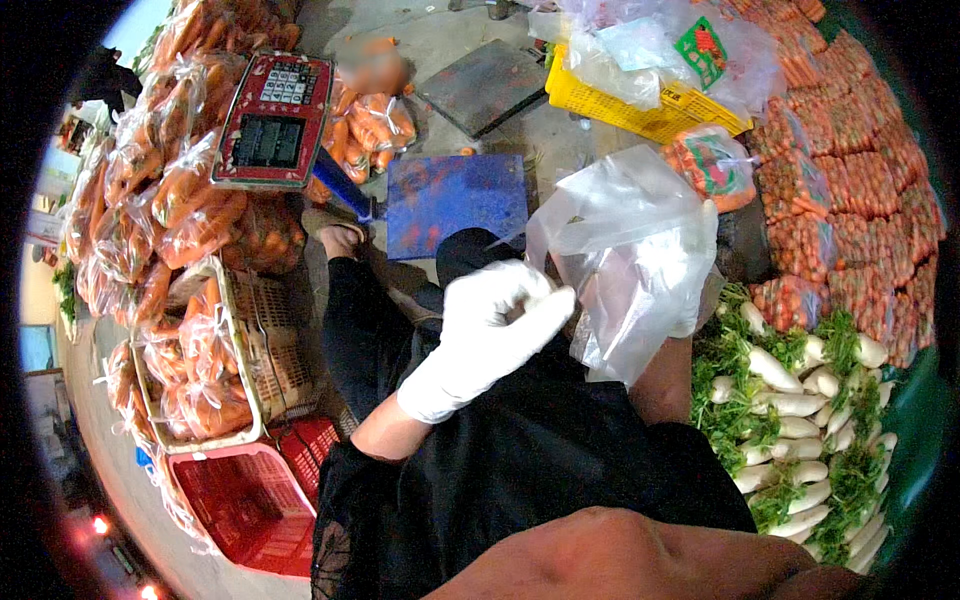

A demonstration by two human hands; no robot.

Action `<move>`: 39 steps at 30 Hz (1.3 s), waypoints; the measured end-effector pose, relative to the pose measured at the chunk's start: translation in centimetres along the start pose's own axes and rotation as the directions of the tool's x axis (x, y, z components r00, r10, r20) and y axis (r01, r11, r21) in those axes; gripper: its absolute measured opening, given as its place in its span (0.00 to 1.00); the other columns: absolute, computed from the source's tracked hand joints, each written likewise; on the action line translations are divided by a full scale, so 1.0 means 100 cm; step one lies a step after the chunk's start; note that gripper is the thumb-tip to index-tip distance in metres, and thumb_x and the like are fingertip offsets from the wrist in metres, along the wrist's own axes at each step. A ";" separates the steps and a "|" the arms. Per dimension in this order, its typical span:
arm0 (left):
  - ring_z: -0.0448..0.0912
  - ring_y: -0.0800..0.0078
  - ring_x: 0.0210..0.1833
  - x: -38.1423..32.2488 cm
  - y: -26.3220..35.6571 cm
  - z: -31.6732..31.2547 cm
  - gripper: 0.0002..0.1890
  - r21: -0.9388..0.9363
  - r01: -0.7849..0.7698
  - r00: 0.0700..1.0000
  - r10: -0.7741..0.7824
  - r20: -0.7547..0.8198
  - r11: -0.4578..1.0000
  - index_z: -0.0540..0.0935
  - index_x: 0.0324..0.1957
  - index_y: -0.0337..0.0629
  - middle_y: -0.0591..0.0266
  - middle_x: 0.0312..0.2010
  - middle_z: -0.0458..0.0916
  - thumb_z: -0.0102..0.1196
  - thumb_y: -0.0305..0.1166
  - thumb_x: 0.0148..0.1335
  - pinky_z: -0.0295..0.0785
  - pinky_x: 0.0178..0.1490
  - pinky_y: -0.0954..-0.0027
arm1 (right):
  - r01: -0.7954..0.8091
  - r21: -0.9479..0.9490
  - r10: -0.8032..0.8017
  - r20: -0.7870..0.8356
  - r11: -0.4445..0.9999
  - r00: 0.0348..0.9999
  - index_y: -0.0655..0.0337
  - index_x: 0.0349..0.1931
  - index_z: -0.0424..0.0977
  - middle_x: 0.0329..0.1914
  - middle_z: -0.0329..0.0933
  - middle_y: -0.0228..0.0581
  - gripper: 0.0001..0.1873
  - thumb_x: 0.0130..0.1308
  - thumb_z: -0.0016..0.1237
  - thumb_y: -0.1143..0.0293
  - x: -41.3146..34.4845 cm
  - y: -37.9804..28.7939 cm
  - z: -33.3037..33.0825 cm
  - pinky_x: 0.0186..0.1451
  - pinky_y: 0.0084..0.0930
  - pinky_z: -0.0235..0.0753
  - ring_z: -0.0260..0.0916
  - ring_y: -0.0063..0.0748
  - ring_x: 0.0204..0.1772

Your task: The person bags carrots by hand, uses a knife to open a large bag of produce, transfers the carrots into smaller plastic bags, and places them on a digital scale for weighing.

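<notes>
My left hand (495, 326), in a white glove, is in front of my body with thumb and fingers curled towards each other. Its fingertips are beside the left edge of a clear plastic bag (626, 217); whether they pinch the film I cannot tell. At the bag's right side my right hand (688, 300), gloved too, grips it, partly covered by the film. The bag spreads between both hands and looks slack. Beyond it are a blue scale platform (457, 202) and a bag of carrots (716, 169) with a green and red print.
A red scale display (274, 120) stands at left among bagged carrots (199, 217). Below are a white crate (259, 375) of bagged carrots and a red crate (247, 510). A yellow crate (645, 116) with plastic bags, stacked carrots (847, 180) and white radishes (795, 427) are at right.
</notes>
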State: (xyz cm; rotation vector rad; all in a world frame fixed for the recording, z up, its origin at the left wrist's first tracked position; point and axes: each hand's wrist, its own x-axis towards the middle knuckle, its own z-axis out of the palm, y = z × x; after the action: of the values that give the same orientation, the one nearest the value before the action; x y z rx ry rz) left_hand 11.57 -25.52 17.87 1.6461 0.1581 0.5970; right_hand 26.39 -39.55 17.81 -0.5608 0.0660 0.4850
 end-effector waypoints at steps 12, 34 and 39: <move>0.70 0.84 0.25 0.039 -0.042 -0.060 0.07 -0.348 0.272 0.873 -0.382 -0.303 0.897 0.82 0.30 0.36 0.72 0.24 0.77 0.55 0.28 0.60 0.65 0.30 0.78 | 0.443 -0.887 -0.342 0.380 0.127 0.859 0.61 0.30 0.75 0.22 0.72 0.26 0.08 0.63 0.52 0.66 0.064 0.016 -0.008 0.27 0.15 0.62 0.62 0.15 0.24; 0.76 0.69 0.32 -0.018 -0.144 -0.176 0.10 0.572 0.541 0.798 -0.162 -0.580 0.617 0.78 0.31 0.37 0.64 0.29 0.79 0.63 0.28 0.48 0.72 0.42 0.68 | -0.465 0.208 0.344 0.436 0.860 0.832 0.52 0.23 0.62 0.17 0.54 0.23 0.12 0.68 0.41 0.67 0.051 0.068 -0.038 0.26 0.17 0.61 0.54 0.18 0.21; 0.61 0.57 0.66 0.021 -0.045 -0.060 0.43 0.487 -0.242 0.966 0.257 0.037 0.839 0.57 0.66 0.37 0.49 0.66 0.58 0.62 0.26 0.47 0.55 0.66 0.58 | -0.147 -0.471 0.334 0.343 0.870 0.878 0.61 0.34 0.74 0.23 0.70 0.26 0.08 0.66 0.46 0.66 0.020 0.099 -0.027 0.25 0.15 0.62 0.61 0.15 0.22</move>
State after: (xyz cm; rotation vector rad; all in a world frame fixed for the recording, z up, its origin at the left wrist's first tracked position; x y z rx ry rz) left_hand 11.57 -18.52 14.50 2.1733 0.1211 0.8289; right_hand 23.80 -32.82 10.30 -0.8811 -0.3958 0.8756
